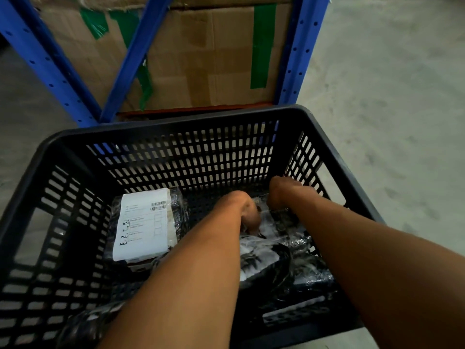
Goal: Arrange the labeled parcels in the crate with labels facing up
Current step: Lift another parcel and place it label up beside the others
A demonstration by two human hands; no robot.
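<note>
A black slotted crate [176, 119] fills the lower view. Inside on the left lies a plastic-wrapped dark parcel [181, 210] with its white label [144, 224] facing up. On the right lies a second dark parcel in shiny wrap [271, 258], no label showing. Both my arms reach down into the crate. My left hand [245, 210] is curled on the far end of this second parcel. My right hand [281, 191] grips the same far end beside it, fingers hidden below. Another wrapped parcel [85, 326] shows at the near left corner.
A blue metal rack [45, 64] stands just beyond the crate, holding a large cardboard box [201, 59] with green tape. Grey concrete floor [390, 96] spreads to the right.
</note>
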